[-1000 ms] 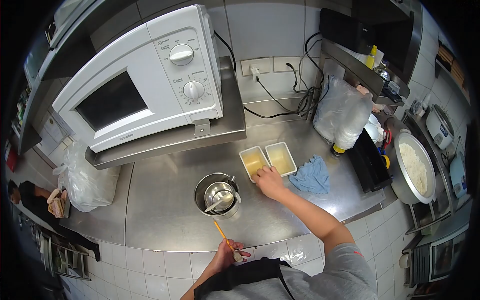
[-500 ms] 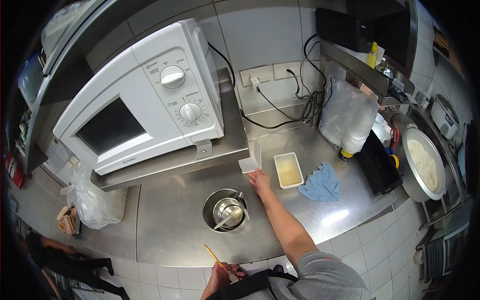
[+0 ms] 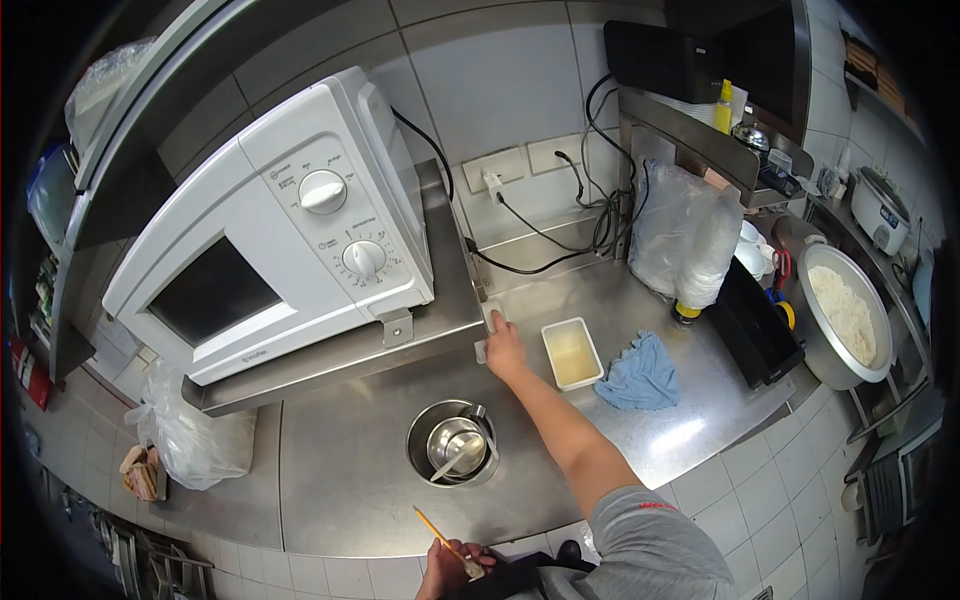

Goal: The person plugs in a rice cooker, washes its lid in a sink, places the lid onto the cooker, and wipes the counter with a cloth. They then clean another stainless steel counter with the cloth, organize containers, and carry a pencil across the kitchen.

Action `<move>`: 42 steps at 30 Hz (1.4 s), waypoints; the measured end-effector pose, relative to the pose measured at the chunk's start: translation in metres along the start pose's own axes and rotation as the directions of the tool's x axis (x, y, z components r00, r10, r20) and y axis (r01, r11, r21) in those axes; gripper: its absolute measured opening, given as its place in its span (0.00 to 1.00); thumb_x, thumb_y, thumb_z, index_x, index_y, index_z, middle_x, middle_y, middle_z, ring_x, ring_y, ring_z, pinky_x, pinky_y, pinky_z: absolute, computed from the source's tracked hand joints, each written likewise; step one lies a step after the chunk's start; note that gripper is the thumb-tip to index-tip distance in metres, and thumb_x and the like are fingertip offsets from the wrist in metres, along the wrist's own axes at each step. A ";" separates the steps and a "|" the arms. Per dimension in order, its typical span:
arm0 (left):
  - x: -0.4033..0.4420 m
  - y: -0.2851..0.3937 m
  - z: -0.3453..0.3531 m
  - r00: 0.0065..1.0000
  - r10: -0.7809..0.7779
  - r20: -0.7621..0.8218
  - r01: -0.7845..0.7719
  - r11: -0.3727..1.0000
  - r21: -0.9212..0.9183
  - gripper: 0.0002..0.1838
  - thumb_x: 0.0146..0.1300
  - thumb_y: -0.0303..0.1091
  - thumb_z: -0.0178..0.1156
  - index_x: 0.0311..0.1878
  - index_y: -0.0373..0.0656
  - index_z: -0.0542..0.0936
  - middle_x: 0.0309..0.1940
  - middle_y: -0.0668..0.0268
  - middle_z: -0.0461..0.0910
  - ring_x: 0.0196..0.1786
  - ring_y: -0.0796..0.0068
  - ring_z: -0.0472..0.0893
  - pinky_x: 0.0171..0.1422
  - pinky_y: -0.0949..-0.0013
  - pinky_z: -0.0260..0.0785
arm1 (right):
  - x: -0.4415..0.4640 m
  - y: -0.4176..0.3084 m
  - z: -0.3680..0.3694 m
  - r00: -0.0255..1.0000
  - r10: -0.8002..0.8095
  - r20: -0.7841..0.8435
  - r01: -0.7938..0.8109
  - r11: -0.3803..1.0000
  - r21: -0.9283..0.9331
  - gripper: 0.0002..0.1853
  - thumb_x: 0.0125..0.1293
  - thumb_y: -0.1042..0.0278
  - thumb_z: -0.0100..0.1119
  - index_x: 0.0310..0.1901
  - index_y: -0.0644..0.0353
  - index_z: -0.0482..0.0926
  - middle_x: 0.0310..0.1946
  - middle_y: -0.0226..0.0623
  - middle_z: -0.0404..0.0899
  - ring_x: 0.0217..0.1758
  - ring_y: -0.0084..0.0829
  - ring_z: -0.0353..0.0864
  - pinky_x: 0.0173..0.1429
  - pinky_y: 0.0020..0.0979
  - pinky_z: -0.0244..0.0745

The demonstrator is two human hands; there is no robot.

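Note:
My right hand reaches beside the microwave shelf and grips a white plastic container, which my fingers and the shelf edge mostly hide. At the bottom of the view my left hand is closed around a thin yellow stick with a pale lower end, perhaps a brush. A white rectangular tub of pale yellowish contents stands right of my right hand. Beside it lies a crumpled blue cloth. A steel pot left of my right forearm holds a smaller metal vessel and a light-coloured utensil.
A white microwave rests on a steel shelf above the counter. Loose cables hang at the wall. On the right are plastic bags, a black tray and a large bowl of white grains or powder.
My right hand has moved farther in along the shelf edge and now covers more of the white container. My left hand still holds the stick. The person at lower left has gone from view.

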State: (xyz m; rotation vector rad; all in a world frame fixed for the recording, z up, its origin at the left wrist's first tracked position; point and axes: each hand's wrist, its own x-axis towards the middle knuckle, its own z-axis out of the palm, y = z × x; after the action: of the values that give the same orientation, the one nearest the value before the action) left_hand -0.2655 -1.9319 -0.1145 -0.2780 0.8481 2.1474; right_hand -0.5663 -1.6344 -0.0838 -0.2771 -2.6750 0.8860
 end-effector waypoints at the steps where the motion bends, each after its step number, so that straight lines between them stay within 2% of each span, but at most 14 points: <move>1: -0.002 0.001 -0.002 1.000 -0.001 -0.020 0.000 1.000 -0.030 0.29 0.62 0.67 0.41 0.32 0.49 0.76 0.38 0.56 0.73 0.50 0.40 0.75 0.52 0.42 0.66 | 0.001 -0.005 -0.005 1.000 0.021 0.020 -0.021 1.000 0.021 0.30 0.57 0.73 0.55 0.61 0.34 0.68 0.68 0.36 0.51 0.65 0.47 0.60 0.60 0.45 0.70; 3: -0.009 0.000 -0.006 0.998 -0.003 -0.067 -0.004 0.995 -0.096 0.30 0.62 0.66 0.41 0.32 0.48 0.76 0.38 0.56 0.73 0.49 0.40 0.75 0.52 0.42 0.66 | 0.000 -0.016 -0.014 0.996 0.059 0.071 -0.063 0.996 0.062 0.29 0.57 0.73 0.54 0.61 0.35 0.68 0.69 0.36 0.51 0.65 0.49 0.60 0.61 0.46 0.69; 4: -0.011 0.001 0.037 0.976 0.156 -0.154 -0.149 0.987 0.053 0.20 0.65 0.55 0.48 0.34 0.47 0.72 0.26 0.63 0.71 0.30 0.65 0.71 0.44 0.60 0.72 | 0.007 -0.013 -0.008 0.997 0.036 0.072 -0.040 0.998 0.050 0.29 0.58 0.71 0.56 0.62 0.35 0.67 0.70 0.36 0.50 0.65 0.50 0.60 0.61 0.47 0.69; 7: -0.014 -0.005 0.003 0.982 0.173 -0.079 -0.166 0.982 0.093 0.26 0.64 0.62 0.42 0.33 0.47 0.72 0.29 0.59 0.72 0.37 0.61 0.73 0.49 0.52 0.70 | 0.022 -0.002 0.004 0.994 -0.002 0.107 0.003 1.000 -0.007 0.32 0.58 0.64 0.59 0.65 0.33 0.63 0.71 0.39 0.46 0.66 0.53 0.58 0.62 0.50 0.65; 10: -0.025 0.008 0.044 0.951 0.140 -0.275 -0.080 0.972 0.219 0.24 0.64 0.62 0.44 0.32 0.49 0.72 0.31 0.60 0.74 0.39 0.58 0.75 0.47 0.51 0.70 | 0.003 -0.012 -0.024 0.995 -0.035 0.099 0.042 0.996 -0.077 0.38 0.56 0.55 0.62 0.68 0.32 0.57 0.73 0.43 0.41 0.67 0.59 0.54 0.65 0.54 0.58; 13: -0.022 -0.002 -0.021 0.993 0.044 -0.109 -0.058 0.990 -0.131 0.29 0.63 0.66 0.42 0.32 0.47 0.76 0.35 0.56 0.73 0.47 0.42 0.75 0.51 0.42 0.66 | -0.054 0.004 -0.077 0.990 -0.136 -0.031 0.130 0.980 -0.148 0.46 0.50 0.47 0.67 0.70 0.33 0.53 0.73 0.48 0.37 0.70 0.64 0.48 0.67 0.58 0.50; 16: -0.021 0.002 -0.050 0.995 0.070 -0.068 -0.077 0.992 -0.099 0.29 0.63 0.65 0.42 0.31 0.46 0.76 0.32 0.57 0.73 0.44 0.45 0.76 0.50 0.43 0.68 | -0.123 0.028 -0.145 0.998 0.021 -0.054 -0.033 0.972 -0.234 0.51 0.40 0.44 0.73 0.68 0.36 0.58 0.72 0.52 0.38 0.71 0.66 0.42 0.66 0.61 0.49; 19: -0.026 0.016 -0.020 0.982 0.044 -0.181 -0.065 0.992 -0.108 0.28 0.63 0.64 0.43 0.29 0.47 0.75 0.30 0.59 0.73 0.41 0.48 0.77 0.49 0.44 0.68 | -0.126 0.081 -0.127 0.998 0.015 0.056 -0.008 0.992 -0.125 0.40 0.41 0.50 0.74 0.60 0.46 0.72 0.72 0.54 0.40 0.68 0.63 0.52 0.66 0.56 0.55; 20: -0.030 0.021 0.015 0.973 0.107 -0.205 -0.096 0.994 0.060 0.24 0.63 0.62 0.46 0.32 0.50 0.72 0.32 0.61 0.75 0.40 0.55 0.77 0.45 0.52 0.70 | -0.114 0.096 -0.112 0.998 -0.055 0.006 0.055 0.997 -0.056 0.36 0.42 0.53 0.74 0.56 0.49 0.75 0.72 0.54 0.40 0.66 0.61 0.56 0.65 0.53 0.58; 22: -0.021 0.018 0.005 0.985 0.082 -0.149 -0.085 0.996 -0.013 0.23 0.62 0.62 0.47 0.32 0.51 0.72 0.32 0.62 0.75 0.38 0.55 0.77 0.44 0.52 0.70 | -0.085 0.122 -0.081 0.977 -0.183 -0.108 0.192 0.978 0.079 0.27 0.43 0.58 0.74 0.48 0.56 0.81 0.71 0.55 0.41 0.63 0.57 0.64 0.64 0.46 0.63; 25: -0.016 0.019 0.003 0.983 0.057 -0.175 -0.060 0.998 -0.014 0.22 0.62 0.61 0.48 0.31 0.51 0.72 0.32 0.63 0.75 0.38 0.56 0.77 0.43 0.53 0.69 | -0.038 0.105 -0.058 0.988 -0.117 -0.100 0.119 0.993 0.008 0.20 0.46 0.61 0.72 0.40 0.62 0.83 0.71 0.56 0.43 0.58 0.53 0.70 0.62 0.39 0.67; 33: -0.031 0.015 0.010 0.943 0.074 -0.323 -0.089 0.996 -0.031 0.23 0.62 0.61 0.48 0.34 0.49 0.72 0.33 0.63 0.76 0.39 0.58 0.77 0.42 0.57 0.70 | 0.027 0.054 -0.019 0.999 -0.034 0.034 0.035 0.999 -0.040 0.20 0.47 0.58 0.71 0.40 0.62 0.83 0.72 0.53 0.38 0.63 0.50 0.66 0.63 0.38 0.67; 38: -0.035 0.013 0.025 0.907 0.115 -0.406 -0.126 0.992 0.001 0.22 0.61 0.60 0.50 0.34 0.50 0.70 0.30 0.65 0.75 0.37 0.59 0.77 0.42 0.57 0.70 | 0.036 0.051 -0.026 0.986 0.020 0.164 0.000 0.992 -0.124 0.29 0.50 0.54 0.69 0.54 0.57 0.75 0.74 0.44 0.32 0.70 0.54 0.52 0.65 0.50 0.64; 42: -0.026 0.013 0.009 0.967 0.095 -0.235 -0.110 0.993 -0.049 0.22 0.62 0.60 0.49 0.35 0.48 0.72 0.34 0.62 0.76 0.41 0.55 0.78 0.48 0.52 0.69 | 0.021 0.030 -0.064 0.990 0.005 0.143 0.013 0.992 -0.124 0.42 0.49 0.44 0.68 0.65 0.49 0.64 0.74 0.43 0.30 0.74 0.57 0.41 0.65 0.64 0.55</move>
State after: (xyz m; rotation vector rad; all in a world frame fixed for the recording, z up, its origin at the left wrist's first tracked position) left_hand -0.2571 -1.9474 -0.0898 -0.5369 0.9469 2.2699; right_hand -0.5611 -1.5698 -0.0490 -0.2449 -2.8685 0.7659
